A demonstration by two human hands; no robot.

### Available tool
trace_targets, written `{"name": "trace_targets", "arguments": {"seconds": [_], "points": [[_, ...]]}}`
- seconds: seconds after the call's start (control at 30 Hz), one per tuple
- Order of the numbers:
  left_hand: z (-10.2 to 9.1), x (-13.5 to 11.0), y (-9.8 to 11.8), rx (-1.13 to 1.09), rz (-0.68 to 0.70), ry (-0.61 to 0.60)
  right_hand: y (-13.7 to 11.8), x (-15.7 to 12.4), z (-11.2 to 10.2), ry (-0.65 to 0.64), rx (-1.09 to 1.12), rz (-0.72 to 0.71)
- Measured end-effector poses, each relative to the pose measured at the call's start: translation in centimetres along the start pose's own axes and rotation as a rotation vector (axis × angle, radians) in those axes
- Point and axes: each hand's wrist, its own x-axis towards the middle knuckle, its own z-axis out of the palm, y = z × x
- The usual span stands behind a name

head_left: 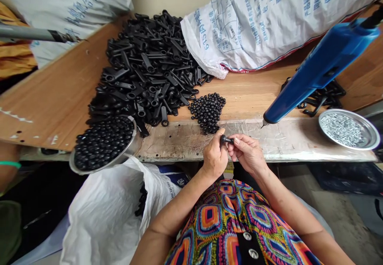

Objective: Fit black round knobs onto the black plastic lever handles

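My left hand (214,156) and my right hand (247,152) meet at the near edge of the workbench (62,93), both closed on one small black plastic part (226,140) pinched between their fingertips. Just beyond them lies a small heap of black beads (208,111). A big pile of black plastic arms (146,69) spreads over the bench behind. The tip of a hanging blue power screwdriver (320,67) points down to the right of my hands.
A metal bowl of black beads (101,143) sits at the bench's left front edge. A metal dish of silver screws (347,128) is at the right. Printed white sacks (269,18) lie at the back. A white plastic bag (104,213) hangs below. Another person's arm (8,165) shows at left.
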Motion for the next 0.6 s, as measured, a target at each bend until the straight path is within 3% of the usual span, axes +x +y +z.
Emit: {"name": "trace_targets", "arguments": {"seconds": [0.43, 0.6], "points": [[0.9, 0.1, -1.8, 0.314, 0.303, 0.181, 0.4, 0.2, 0.0, 0.012, -0.008, -0.029], [1.4, 0.3, -2.2, 0.389, 0.299, 0.160, 0.9, 0.7, -0.5, 0.031, -0.020, -0.029]]}}
